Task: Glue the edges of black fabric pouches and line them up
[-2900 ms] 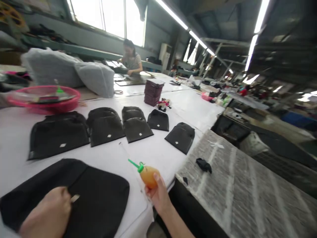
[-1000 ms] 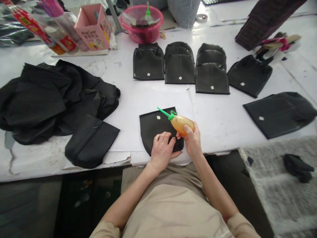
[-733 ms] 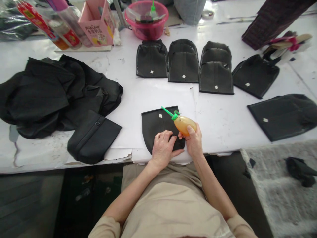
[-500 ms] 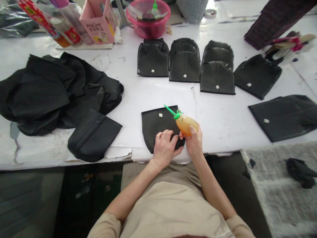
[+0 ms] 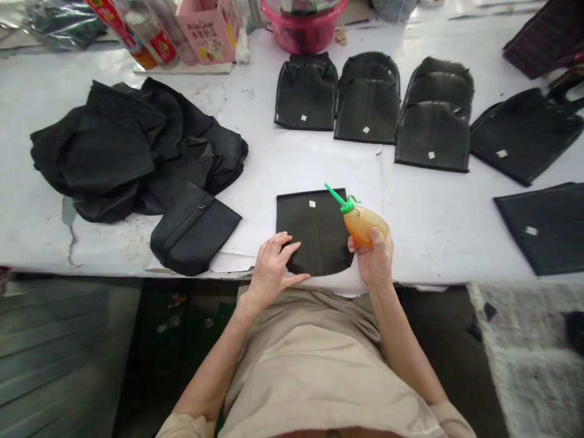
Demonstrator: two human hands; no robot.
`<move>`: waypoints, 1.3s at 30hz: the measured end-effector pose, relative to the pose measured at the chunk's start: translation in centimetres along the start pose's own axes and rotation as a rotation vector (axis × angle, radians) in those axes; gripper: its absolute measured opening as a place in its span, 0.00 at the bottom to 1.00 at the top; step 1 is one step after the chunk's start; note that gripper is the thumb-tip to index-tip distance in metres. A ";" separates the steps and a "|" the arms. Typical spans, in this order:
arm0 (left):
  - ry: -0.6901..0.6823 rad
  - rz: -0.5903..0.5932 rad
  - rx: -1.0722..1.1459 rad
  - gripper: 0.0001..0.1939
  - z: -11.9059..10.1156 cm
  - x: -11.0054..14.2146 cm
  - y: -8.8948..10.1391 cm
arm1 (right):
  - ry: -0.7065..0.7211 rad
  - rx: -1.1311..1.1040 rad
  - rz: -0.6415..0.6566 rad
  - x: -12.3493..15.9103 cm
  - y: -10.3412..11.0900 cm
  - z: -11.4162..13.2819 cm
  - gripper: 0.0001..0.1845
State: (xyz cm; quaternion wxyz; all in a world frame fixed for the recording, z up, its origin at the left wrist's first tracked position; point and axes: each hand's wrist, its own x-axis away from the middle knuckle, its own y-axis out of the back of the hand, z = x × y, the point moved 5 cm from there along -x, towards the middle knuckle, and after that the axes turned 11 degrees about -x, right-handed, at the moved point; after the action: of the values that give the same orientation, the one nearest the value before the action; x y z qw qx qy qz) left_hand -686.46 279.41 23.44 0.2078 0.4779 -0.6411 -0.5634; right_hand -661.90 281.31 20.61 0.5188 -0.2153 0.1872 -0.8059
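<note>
A black leather-like panel (image 5: pixel 314 234) with a raised centre strip and a small white square near its top edge lies flat at the table's front. My left hand (image 5: pixel 274 261) rests at its lower left edge, fingers spread. In my right hand (image 5: pixel 376 258) is a squeeze bottle (image 5: pixel 365 226) of amber liquid, likely glue, with a green cap and long green nozzle. The bottle is tilted over the panel's right edge, its nozzle pointing up and left. Left of the panel lies a folded black pouch (image 5: pixel 196 228) with a snap button.
A heap of black fabric (image 5: pixel 123 146) lies on the left of the white table (image 5: pixel 264 167). Several similar black pieces (image 5: pixel 367 97) sit along the back and right. Behind stand a pink box (image 5: pixel 210 30) and a pink basin (image 5: pixel 303 27).
My left hand has moved from the panel's lower middle to its left edge, and its fingers have spread. My right hand still holds the bottle. The whole view has shifted.
</note>
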 end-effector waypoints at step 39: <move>-0.253 0.075 -0.009 0.19 -0.5 -14.5 -5.9 | 0.420 1.088 0.084 -5.2 2.4 8.7 0.37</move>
State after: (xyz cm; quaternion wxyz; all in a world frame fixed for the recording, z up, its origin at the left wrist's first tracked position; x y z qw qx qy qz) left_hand -677.19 291.95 22.05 0.1485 0.3776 -0.6770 -0.6140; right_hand -653.42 284.46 25.86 0.5380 0.2542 -0.1462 -0.7903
